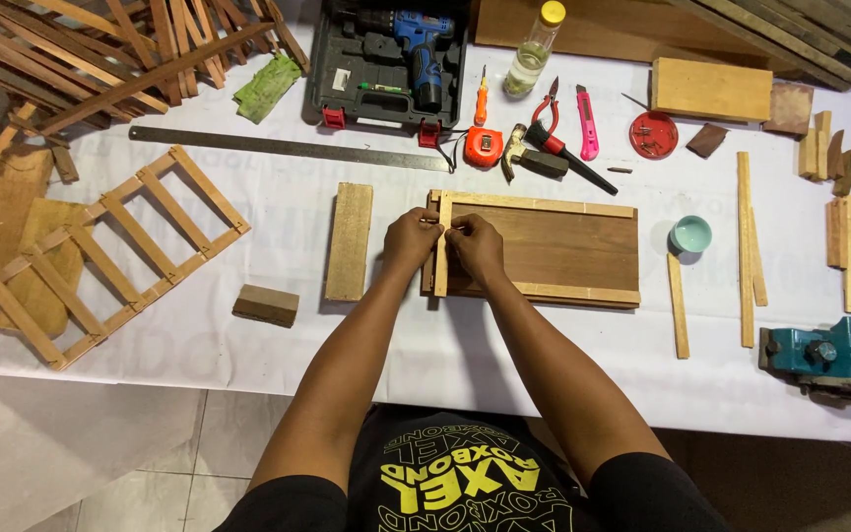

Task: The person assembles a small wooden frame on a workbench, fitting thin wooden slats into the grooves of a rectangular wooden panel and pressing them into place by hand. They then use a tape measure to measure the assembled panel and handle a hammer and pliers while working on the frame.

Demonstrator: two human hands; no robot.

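A white-covered table point(445, 365) fills the view, and a ladder-like slatted frame point(115, 251) lies at its left side, partly over the edge, with a heap of loose slats point(100, 49) behind it. At the centre lies a dark brown wooden board point(554, 251) edged with pale strips along its far and near sides. Across its left end stands a pale thin strip point(442, 258), running front to back. The left hand point(412, 239) rests at the upper part of that strip with its fingers curled and pressed together, pinching something small against it; what exactly it pinches is too small to tell. The right hand point(475, 246) sits just beside it, touching it, fingers bent down onto the strip and the board's corner. Left of the hands lies a pale plank point(349, 241), and nearer the front a small wood block point(266, 304). A long steel ruler point(288, 149) lies behind them. Further back sit an open case with a blue drill point(386, 59), an orange tape measure point(483, 146) and a pink utility knife point(588, 123). A small teal bowl point(690, 234) stands right of the board.
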